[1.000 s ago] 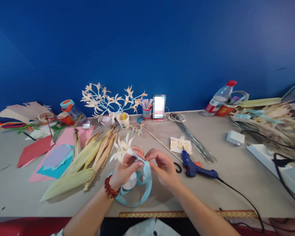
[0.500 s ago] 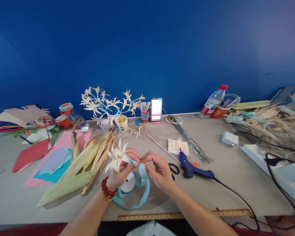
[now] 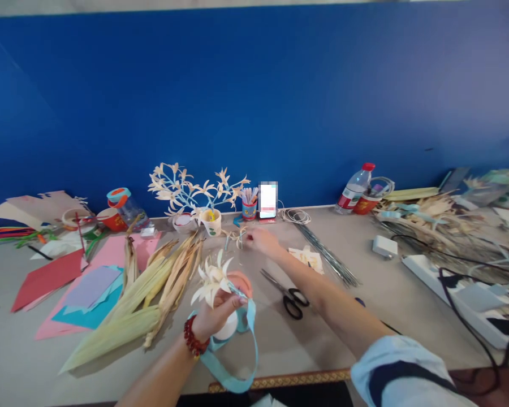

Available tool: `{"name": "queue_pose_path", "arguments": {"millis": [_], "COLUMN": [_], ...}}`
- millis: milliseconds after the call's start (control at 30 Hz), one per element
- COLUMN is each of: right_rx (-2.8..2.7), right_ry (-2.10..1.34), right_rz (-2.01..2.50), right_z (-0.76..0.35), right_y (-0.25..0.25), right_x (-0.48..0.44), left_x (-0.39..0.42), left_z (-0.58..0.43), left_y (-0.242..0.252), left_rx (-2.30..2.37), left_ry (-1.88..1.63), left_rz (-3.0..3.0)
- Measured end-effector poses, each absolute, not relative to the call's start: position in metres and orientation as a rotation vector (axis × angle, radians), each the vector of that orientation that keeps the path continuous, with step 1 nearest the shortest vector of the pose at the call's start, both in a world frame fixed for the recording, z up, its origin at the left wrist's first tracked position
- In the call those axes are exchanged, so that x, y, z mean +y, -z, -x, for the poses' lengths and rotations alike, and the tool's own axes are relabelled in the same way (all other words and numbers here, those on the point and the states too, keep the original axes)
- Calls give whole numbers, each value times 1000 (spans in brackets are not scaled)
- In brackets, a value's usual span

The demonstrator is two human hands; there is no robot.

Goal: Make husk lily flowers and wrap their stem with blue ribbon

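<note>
My left hand (image 3: 220,312) is closed on a cream corn-husk flower (image 3: 212,278), pinching its stem where light-blue tape is wound on. From the fingers the light-blue tape (image 3: 254,353) hangs in a loop down to its white-cored roll (image 3: 228,328), partly hidden behind the hand. My right hand (image 3: 262,242) is stretched forward over the table, beside a small piece of pale husk and blue stems (image 3: 234,238). Its fingers are blurred, so their grip is unclear. Black-handled scissors (image 3: 292,299) lie left of my right forearm.
Cups with finished husk flowers (image 3: 212,223), a pen cup (image 3: 249,209) and a phone (image 3: 268,200) stand along the wall. Corn husks (image 3: 127,305) and coloured paper (image 3: 51,277) lie left. Wires (image 3: 326,254), a water bottle (image 3: 356,189) and a power strip (image 3: 453,299) are right.
My right hand has left the flower stem and tape and moved forward across the table. The scissors now show more, and my forearm covers most of the glue gun. My left hand keeps the flower.
</note>
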State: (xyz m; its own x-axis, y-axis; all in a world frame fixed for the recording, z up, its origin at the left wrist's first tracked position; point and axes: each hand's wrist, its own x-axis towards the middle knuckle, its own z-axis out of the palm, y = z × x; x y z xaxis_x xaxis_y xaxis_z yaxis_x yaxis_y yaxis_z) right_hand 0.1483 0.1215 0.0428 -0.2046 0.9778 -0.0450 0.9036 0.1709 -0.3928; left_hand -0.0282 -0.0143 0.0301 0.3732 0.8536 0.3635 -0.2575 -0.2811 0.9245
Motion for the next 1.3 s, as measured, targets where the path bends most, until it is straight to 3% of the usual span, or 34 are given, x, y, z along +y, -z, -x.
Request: {"name": "queue_pose_path", "arguments": {"millis": [233,600,900,1067,1300], "right_rx": [-2145,-1844,-1575,-1291,-1209], "right_ry": [-670,-813,-1092,-1507,-1561], "right_rz": [1972,1900,1420,846,748], "right_z": [-133,-137,-163,-166,-166], "right_y": [-12,-12,-45,-67,-63], "right_x": [152,150,75,5,-9], "left_x": [-14,-16,-4,-4,-4], "left_z": [29,20,23,21,19], "left_y": [-27,-34,-22,-23,-24], "left_rx": [529,517,525,536,474], "left_ry": [-1119,-1197,-1260,-1258,-1295], "left_rz": [-1539,-1391,-1261,-1287,-1269]}}
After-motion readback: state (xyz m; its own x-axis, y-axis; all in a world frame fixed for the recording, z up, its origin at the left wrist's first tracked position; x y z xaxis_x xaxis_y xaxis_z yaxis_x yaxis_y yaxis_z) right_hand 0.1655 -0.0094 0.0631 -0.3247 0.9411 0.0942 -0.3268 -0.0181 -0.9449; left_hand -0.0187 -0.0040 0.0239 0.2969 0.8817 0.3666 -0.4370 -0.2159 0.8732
